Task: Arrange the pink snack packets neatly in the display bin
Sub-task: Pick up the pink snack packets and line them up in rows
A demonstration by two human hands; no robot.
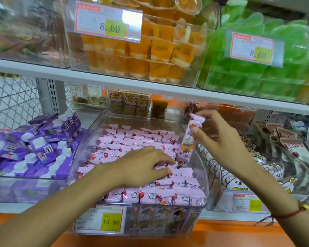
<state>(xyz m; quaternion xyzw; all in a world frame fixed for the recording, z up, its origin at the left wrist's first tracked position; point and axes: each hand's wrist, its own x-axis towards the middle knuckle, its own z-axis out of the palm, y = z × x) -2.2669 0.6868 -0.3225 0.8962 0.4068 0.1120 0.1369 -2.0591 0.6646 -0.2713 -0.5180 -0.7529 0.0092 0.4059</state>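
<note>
A: Packets (132,139), pink, lie in rows inside the clear display bin (200,175), centre of the lower shelf.
B: Hands?
A: Left hand (141,166) flat, fingers straight, pressing on the rows. Right hand (221,138) pinches one packet (190,138) upright over the bin's right wall.

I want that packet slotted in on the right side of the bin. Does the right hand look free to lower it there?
Probably yes. The right hand holds the packet upright just above a gap by the bin's right wall; the left hand rests beside it, not over it.
</note>
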